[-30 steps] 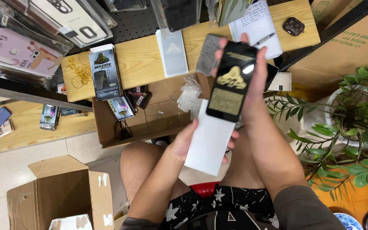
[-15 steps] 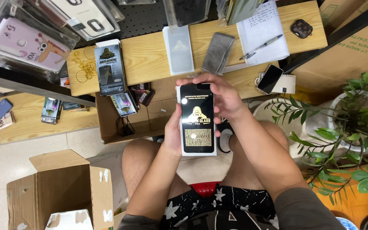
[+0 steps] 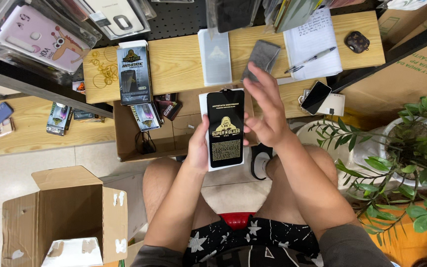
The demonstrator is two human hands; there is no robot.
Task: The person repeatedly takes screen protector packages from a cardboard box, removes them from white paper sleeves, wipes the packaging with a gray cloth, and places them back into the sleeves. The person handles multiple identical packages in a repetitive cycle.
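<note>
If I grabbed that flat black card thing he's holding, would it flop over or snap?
Probably stiff: the flat black sheet stands straight though the left hand grips only one edge. Its glossy face looks slippery. Being so thin, it may crack if bent.

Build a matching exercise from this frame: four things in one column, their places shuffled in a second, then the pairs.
Things:
1. black rectangular screen-protector sheet
2. silver pen
3. brown open cardboard box
4. grey folded cloth

Places:
A. on the floor, lower left
B. on the wooden bench, beside the clear plastic sleeve
C. held in the left hand, the right hand open beside it
D. lying across the white notebook

Pairs: 1-C, 2-D, 3-A, 4-B
</note>
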